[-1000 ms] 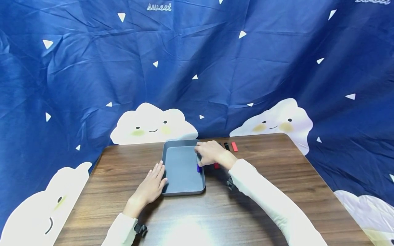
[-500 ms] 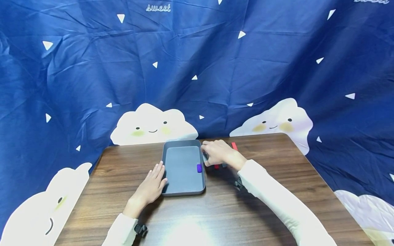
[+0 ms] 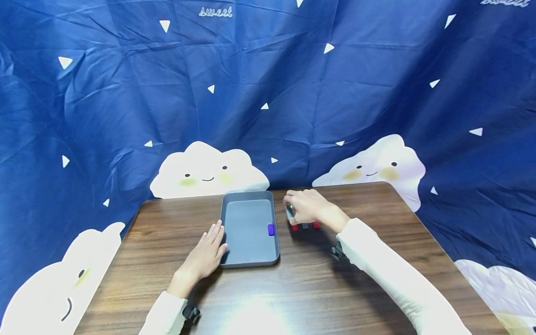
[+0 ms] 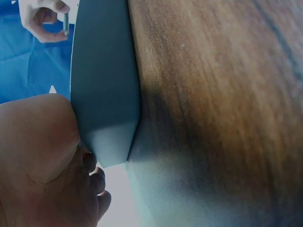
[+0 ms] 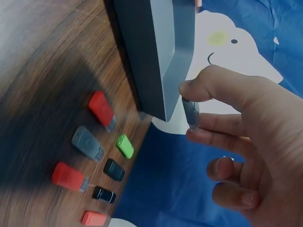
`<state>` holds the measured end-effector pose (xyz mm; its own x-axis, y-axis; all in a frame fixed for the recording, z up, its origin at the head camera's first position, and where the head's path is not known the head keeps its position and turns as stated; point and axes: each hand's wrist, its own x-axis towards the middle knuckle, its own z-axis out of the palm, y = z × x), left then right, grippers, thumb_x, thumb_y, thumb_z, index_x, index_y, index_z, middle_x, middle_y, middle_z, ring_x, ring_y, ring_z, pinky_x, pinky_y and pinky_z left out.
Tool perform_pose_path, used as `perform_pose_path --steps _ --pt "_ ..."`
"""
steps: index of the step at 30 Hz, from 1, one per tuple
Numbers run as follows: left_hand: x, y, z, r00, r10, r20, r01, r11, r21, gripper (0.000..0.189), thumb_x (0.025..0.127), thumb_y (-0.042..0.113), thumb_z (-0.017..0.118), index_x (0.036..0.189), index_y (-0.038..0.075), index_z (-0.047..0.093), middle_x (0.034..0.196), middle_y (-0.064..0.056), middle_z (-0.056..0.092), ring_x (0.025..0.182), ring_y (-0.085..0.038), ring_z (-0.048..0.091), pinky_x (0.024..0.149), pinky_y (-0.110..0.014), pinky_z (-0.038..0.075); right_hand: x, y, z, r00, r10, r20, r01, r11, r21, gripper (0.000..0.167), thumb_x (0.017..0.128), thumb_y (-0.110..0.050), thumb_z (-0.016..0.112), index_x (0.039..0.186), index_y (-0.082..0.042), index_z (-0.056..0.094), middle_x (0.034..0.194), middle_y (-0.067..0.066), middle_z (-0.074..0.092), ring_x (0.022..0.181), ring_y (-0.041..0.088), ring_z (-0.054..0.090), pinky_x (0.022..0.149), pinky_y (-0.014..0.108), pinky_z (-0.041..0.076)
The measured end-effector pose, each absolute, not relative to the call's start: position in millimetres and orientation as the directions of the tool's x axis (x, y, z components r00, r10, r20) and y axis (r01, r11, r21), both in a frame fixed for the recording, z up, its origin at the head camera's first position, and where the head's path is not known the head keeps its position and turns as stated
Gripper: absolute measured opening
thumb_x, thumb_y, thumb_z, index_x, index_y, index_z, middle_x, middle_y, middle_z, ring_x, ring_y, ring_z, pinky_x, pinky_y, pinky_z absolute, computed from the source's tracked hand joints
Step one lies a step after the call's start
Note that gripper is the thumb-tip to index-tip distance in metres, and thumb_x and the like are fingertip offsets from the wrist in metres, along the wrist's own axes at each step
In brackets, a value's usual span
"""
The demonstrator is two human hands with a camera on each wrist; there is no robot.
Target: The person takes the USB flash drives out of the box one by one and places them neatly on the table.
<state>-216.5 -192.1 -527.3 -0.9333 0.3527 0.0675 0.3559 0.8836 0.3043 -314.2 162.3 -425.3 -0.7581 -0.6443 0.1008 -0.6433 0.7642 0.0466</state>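
My right hand (image 3: 309, 205) pinches a small grey USB flash drive (image 5: 190, 112) between thumb and fingertips, above the table just right of the tray. The dark grey rectangular tray (image 3: 247, 214) holds one blue-purple flash drive (image 3: 271, 230) by its right wall. Straight fingers of my left hand (image 3: 205, 249) rest along the tray's left side. Below the right hand, other flash drives lie on the table: a red one (image 5: 102, 108), a grey one (image 5: 87, 143), a bright green one (image 5: 125, 145) and several more. The head view mostly hides these behind the right hand.
The wooden table (image 3: 251, 293) ends close behind the tray, where a blue curtain (image 3: 251, 125) with white clouds hangs. A black flash drive (image 5: 114, 169) and a light red one (image 5: 93, 218) lie toward the table's far edge.
My right hand has moved right, from over the tray's right wall to above the table beside it, uncovering the blue-purple drive. My left hand stays against the tray.
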Motion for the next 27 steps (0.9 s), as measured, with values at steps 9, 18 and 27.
perform_pose_path --steps 9,18,27 --pt "-217 -191 -526 -0.932 0.355 0.071 0.359 0.882 0.306 0.060 0.114 0.024 0.047 0.161 -0.011 0.033 0.175 -0.026 0.021 0.162 -0.047 0.024 0.131 -0.064 0.025 -312 180 -424 -0.759 -0.641 0.116 -0.640 0.767 0.048 0.038 0.071 -0.040 0.089 0.097 -0.019 0.071 0.089 -0.006 0.060 0.059 0.018 0.053 0.052 0.039 0.048" --pt "-215 -194 -530 -0.914 0.381 0.139 0.405 0.845 0.350 0.060 0.115 0.027 0.042 0.159 -0.013 0.035 0.173 -0.030 0.025 0.158 -0.052 0.027 0.128 -0.069 0.025 -312 195 -428 -0.758 -0.642 0.116 -0.642 0.766 0.044 0.038 0.069 -0.037 0.086 0.099 -0.019 0.072 0.084 -0.008 0.056 0.060 0.012 0.053 0.051 0.036 0.047" --pt "-213 -191 -522 -0.933 0.353 0.065 0.355 0.880 0.315 0.060 0.114 0.023 0.047 0.161 -0.011 0.033 0.175 -0.027 0.021 0.162 -0.047 0.023 0.132 -0.064 0.023 -312 210 -430 -0.781 -0.615 0.114 -0.614 0.788 0.048 0.038 0.070 -0.037 0.086 0.100 -0.019 0.072 0.089 -0.006 0.060 0.062 0.015 0.055 0.052 0.038 0.048"
